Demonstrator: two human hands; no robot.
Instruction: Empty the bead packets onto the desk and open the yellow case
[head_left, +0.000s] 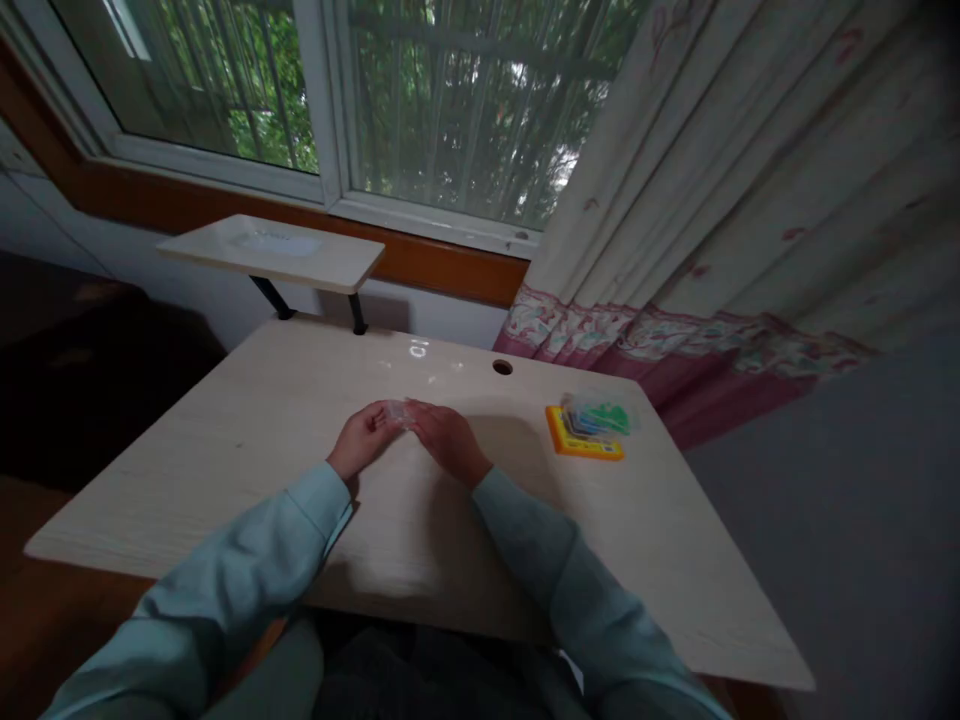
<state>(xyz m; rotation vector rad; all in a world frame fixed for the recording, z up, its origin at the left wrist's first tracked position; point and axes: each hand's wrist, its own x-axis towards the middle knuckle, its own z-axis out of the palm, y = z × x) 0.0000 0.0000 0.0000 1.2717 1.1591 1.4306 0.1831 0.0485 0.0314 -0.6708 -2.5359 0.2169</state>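
Observation:
My left hand [365, 436] and my right hand [448, 437] meet above the middle of the desk [300, 430]. Between their fingertips is a small, clear plastic piece [397, 411], too small to tell its kind. The left fingers are closed on its left side. On its right side, the right fingers are pressed together against it and partly cover it. Off to the right of my hands lies a flat yellow-orange box [589, 450], with clear plastic packets [581, 415] and a green item [607, 417] on top.
A raised shelf [337, 262] on black legs stands at the desk's back left. A round cable hole [502, 367] is near the back edge. A floral curtain [675, 330] hangs behind the right side, beside a window [480, 110].

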